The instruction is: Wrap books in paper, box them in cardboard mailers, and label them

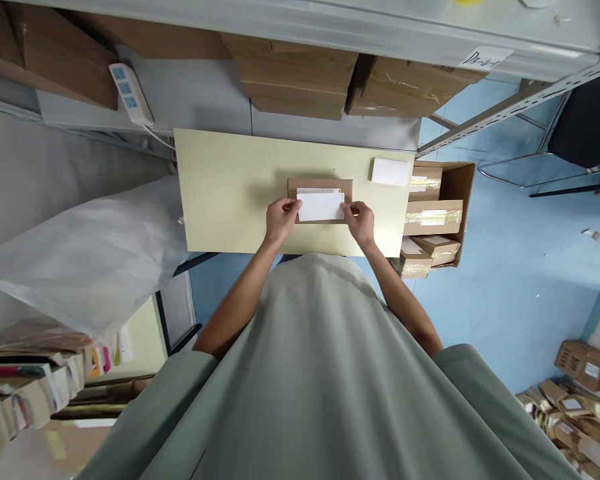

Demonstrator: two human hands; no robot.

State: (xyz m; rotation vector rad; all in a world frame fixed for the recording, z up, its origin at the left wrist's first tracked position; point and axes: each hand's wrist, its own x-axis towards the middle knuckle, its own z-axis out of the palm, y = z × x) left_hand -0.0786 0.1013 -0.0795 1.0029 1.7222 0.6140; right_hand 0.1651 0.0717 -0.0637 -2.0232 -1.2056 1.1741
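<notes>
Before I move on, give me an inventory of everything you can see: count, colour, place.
Paper slip: 1, white, between both hands
Lower slip: 1, white, partly hidden behind it
Flat cardboard piece: 1, brown, beneath the slips
Paper rectangle: single or stacked, white, table's far right
Table: 1, pale yellow, centre
Power strip: 1, white with blue sockets, beyond table
Cardboard boxes: several, brown, under shelf
Shelf: 1, grey, top
Open carton: 1, brown, right of table, holding taped parcels
Chair: 1, black, upper right
Parcel pile: many, brown, lower right
Plastic sheeting: whitish, left
Left hand, right hand: 2, at slip's ends
</notes>
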